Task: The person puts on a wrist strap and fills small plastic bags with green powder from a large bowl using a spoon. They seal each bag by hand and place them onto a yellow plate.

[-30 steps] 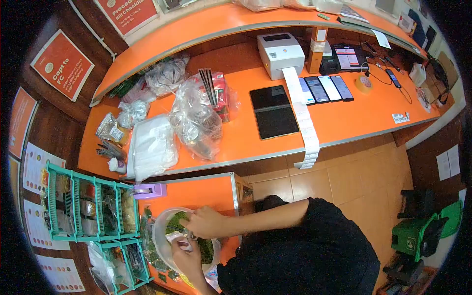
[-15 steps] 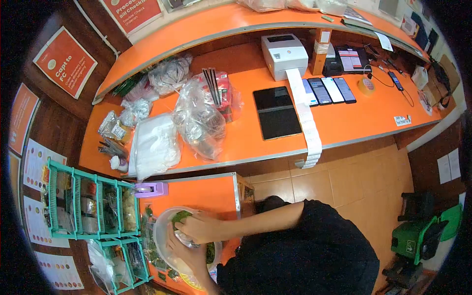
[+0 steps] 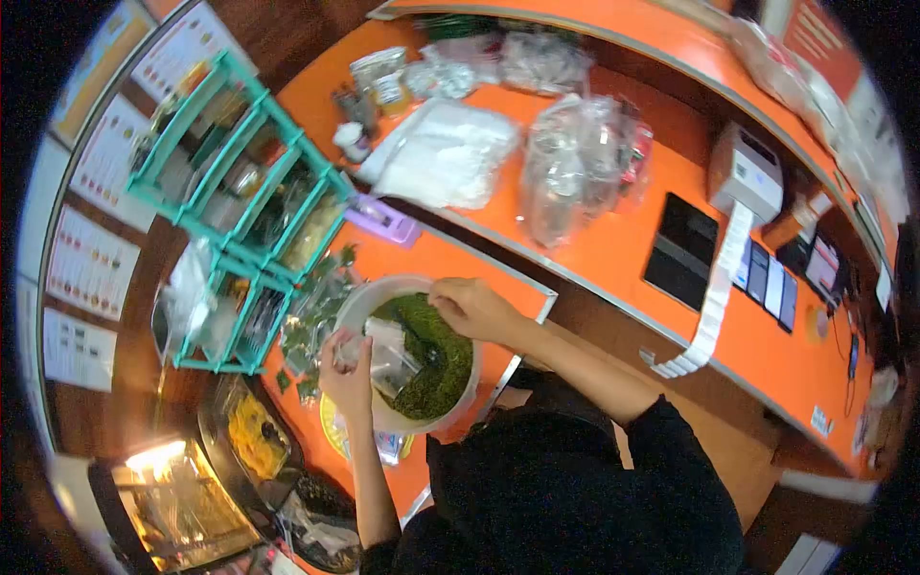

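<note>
A round translucent tub [image 3: 345,309] stands on the orange side table, holding finely chopped green leaves [image 3: 443,376]. At the tub's left side, my left hand [image 3: 347,369] has its fingers curled round a clear plastic bag [image 3: 386,350]. The bag hangs over the chopped greens; its contents are hard to make out. My right hand [image 3: 468,309] is over the tub's far right rim, fingers pressed together, and what they hold, if anything, is hidden. Small clear packets of green leaves [image 3: 305,335] lie beside the tub on the left.
Teal baskets [image 3: 259,192] stand at the left with a purple tape dispenser [image 3: 385,222] beside them. Plastic bags [image 3: 446,149], a black tablet [image 3: 682,251], several phones and a white printer [image 3: 746,172] occupy the long counter. A lit glass-fronted case [image 3: 182,489] is at the lower left.
The view has swung left, bringing in the lit case. My hands have moved apart: the right has lifted to the tub's far rim, while the left stays with the bag.
</note>
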